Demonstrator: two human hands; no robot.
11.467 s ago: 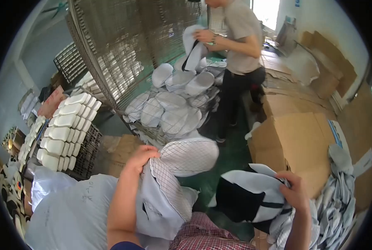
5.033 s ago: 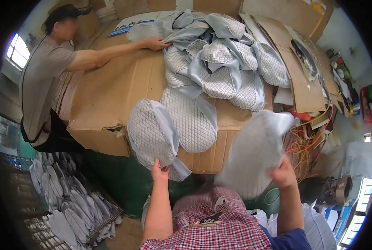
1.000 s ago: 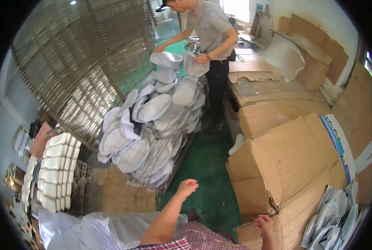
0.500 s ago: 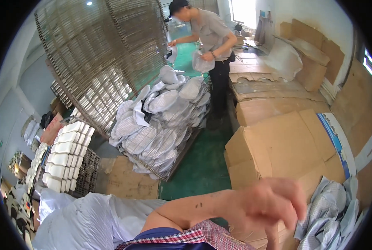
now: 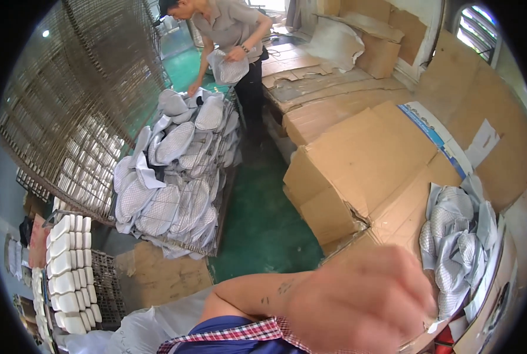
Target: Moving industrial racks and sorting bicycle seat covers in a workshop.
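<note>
My left hand (image 5: 363,301) is large and close, crossing from the lower left toward the right. Its fingers are curled closed and somewhat smeared by motion; what they hold, if anything, is hidden. Beyond the knuckles lies a pile of grey quilted fabric pieces (image 5: 452,236) on the cardboard-covered surface at the right. The hand is nearest to that pile, and I cannot tell whether it touches it. My right hand is out of view.
A co-worker (image 5: 228,35) bends over a wire rack heaped with grey quilted oval pieces (image 5: 175,144), holding a translucent bag (image 5: 228,68). A large wire rack (image 5: 74,100) leans at left above stacked white moulded blocks (image 5: 69,265). A cardboard box (image 5: 363,159) stands ahead right.
My view has swung right, so the scene sits further left. My left hand is nearer and more tightly curled. The co-worker's lower hand has reached down to the heaped pieces.
</note>
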